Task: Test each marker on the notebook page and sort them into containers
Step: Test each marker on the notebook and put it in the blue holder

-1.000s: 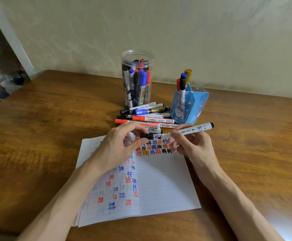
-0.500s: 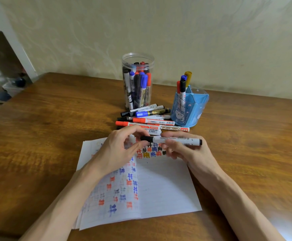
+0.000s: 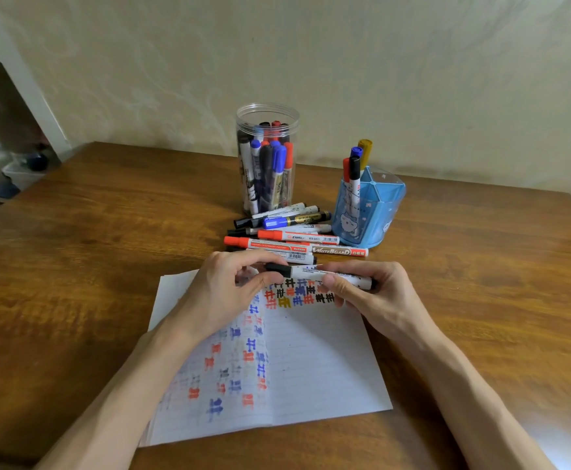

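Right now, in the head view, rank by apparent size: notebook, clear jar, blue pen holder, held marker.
1. notebook
2. clear jar, taller, and blue pen holder, wider: too close to rank
3. held marker

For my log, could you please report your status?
Left hand pinches cap. Right hand grips marker over notebook. Loose markers lie behind.

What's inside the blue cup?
Four markers stand in the blue cup, caps up: red, black, blue and yellow. Their lower ends and the cup's floor are hidden behind its wall.
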`<state>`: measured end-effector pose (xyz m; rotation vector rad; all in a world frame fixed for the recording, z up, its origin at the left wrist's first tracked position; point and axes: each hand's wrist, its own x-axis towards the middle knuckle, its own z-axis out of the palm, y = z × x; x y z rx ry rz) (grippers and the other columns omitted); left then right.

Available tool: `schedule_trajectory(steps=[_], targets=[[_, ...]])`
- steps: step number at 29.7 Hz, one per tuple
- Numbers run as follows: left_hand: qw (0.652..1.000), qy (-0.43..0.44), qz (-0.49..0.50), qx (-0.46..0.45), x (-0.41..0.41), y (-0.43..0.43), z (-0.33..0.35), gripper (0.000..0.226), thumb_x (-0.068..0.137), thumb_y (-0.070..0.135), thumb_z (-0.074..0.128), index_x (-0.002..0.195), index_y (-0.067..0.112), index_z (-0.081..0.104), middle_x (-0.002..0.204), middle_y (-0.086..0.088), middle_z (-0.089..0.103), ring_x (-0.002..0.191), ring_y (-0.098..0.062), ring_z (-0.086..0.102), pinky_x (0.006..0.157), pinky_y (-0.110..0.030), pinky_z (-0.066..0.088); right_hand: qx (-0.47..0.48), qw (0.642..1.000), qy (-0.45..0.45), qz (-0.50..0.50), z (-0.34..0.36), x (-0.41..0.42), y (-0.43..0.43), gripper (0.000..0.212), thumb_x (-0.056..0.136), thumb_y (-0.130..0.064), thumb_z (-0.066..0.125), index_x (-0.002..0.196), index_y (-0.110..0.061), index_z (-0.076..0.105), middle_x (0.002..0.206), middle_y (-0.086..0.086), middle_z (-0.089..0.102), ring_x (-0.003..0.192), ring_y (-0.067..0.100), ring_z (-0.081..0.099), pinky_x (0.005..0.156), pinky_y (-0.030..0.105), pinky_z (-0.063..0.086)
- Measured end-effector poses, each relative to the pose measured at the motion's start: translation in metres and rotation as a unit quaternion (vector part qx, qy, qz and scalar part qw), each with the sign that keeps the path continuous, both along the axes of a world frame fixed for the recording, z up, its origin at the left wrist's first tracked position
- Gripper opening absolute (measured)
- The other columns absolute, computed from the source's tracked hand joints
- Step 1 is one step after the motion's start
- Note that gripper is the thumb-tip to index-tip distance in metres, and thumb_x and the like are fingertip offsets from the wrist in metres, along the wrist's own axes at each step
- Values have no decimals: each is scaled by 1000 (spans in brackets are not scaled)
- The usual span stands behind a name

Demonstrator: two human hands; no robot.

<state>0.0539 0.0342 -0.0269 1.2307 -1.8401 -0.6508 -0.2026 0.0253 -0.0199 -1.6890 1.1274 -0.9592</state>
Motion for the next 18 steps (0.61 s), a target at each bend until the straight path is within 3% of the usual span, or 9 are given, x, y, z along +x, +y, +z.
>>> schedule_trajectory(steps=[5,14,18], targets=[[1000,-15,6,15,-1,0,-4,36,83,40,66,117,32,74,105,28,69,103,7,65,82,-14,56,-3,1000,-7,-2,-7,2,-2,22,91,-34,76,105,-19,83,79,-3,79,66,9,68,61,20,51],[999,-20,24,21,-3,-2,-7,26,89,24,75,113,32,76,104,27,71,102,5,66,83,-19,58,-6,1000,-19,-3,-13,3,-3,22,90,-32,76,104,-17,83,80,-10,78,71,6,70,66,20,54],[999,-10,15,34,-6,-1,-3,23,88,32,72,110,39,71,96,15,75,89,-12,68,72,-30,59,-24,1000,-18,4,-13,-1,-10,25,89,-32,78,110,-19,83,102,-8,82,96,7,76,78,24,60]])
